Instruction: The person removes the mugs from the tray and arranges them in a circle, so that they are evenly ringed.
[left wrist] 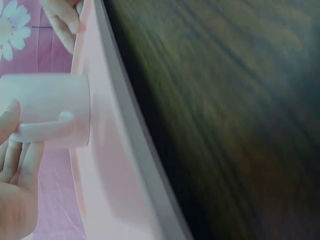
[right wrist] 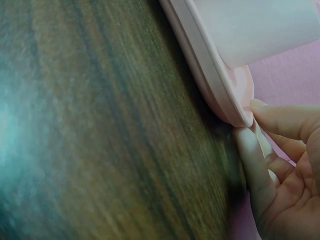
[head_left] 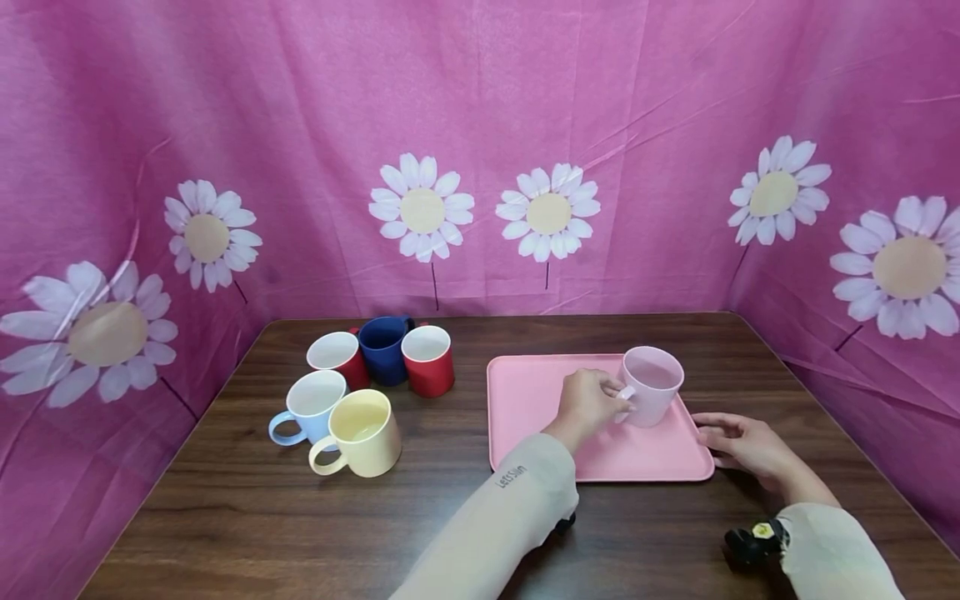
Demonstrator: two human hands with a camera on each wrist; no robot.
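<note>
A pale pink mug (head_left: 654,387) stands upright toward the right end of a pink tray (head_left: 525,417). My left hand (head_left: 588,404) pinches the mug's handle, which points left toward it. In the left wrist view, the thumb and fingers of that hand (left wrist: 17,200) close on the handle (left wrist: 45,131), and the mug's base meets the tray. At the tray's right edge is my right hand (head_left: 750,450). The right wrist view shows this hand (right wrist: 295,190) gripping the tray rim (right wrist: 235,107), with its thumb over the edge and a finger below.
On the left of the brown table (head_left: 247,533) several mugs cluster: a yellow mug (head_left: 378,442), a light blue mug (head_left: 318,400), a dark blue mug (head_left: 386,354) and red mugs (head_left: 431,371) with white insides. A pink cloth (head_left: 480,100) with daisies hangs around the table.
</note>
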